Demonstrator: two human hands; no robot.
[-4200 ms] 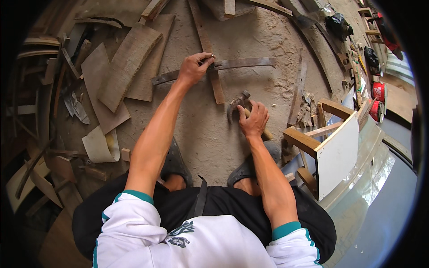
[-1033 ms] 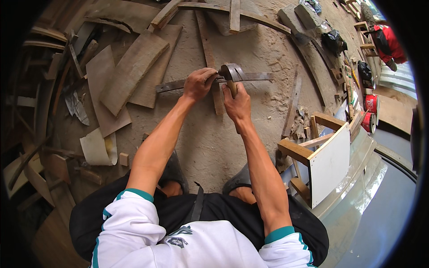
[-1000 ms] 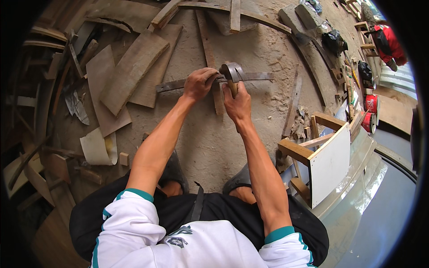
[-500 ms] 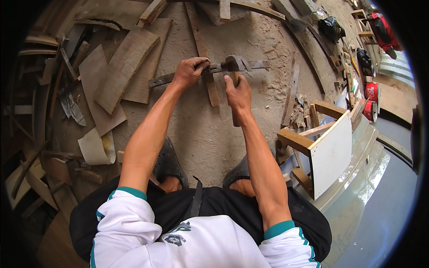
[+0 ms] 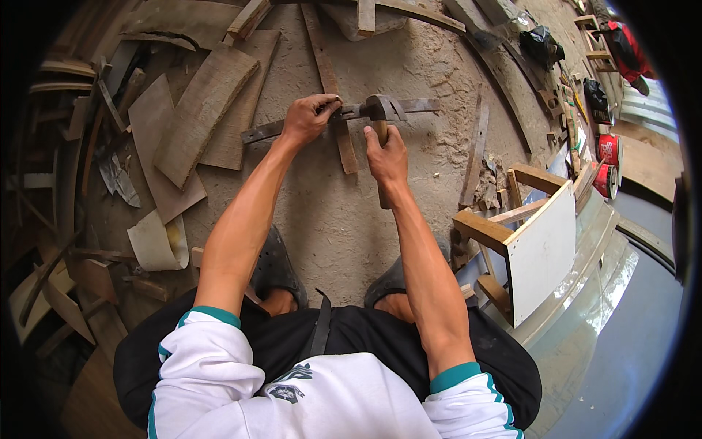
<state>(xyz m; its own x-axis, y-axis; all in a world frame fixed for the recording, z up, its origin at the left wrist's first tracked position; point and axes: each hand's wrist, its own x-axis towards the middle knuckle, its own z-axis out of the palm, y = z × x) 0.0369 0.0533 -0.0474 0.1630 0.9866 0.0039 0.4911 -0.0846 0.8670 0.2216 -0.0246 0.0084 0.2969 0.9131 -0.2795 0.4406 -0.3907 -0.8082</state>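
Note:
My right hand (image 5: 387, 155) is wrapped round the wooden handle of a claw hammer (image 5: 379, 107), whose metal head is over a narrow dark wooden strip (image 5: 421, 105) lying crosswise on the ground. That strip crosses a longer wooden batten (image 5: 319, 45) that runs away from me. At the crossing, just left of the hammer head, my left hand (image 5: 308, 119) has thumb and fingers pinched together close to the wood. What the pinch holds, if anything, is too small to make out.
Loose boards (image 5: 208, 113) and offcuts are piled on the left, with a curled pale sheet (image 5: 157, 241) near them. On the right stand a white-topped wooden frame (image 5: 542, 252) and red cans (image 5: 608, 150). My dark clogs (image 5: 278, 271) rest on the dusty ground.
The hammer and my right hand have shifted very slightly to the left. My left hand stays pinched at the crossing of the strips.

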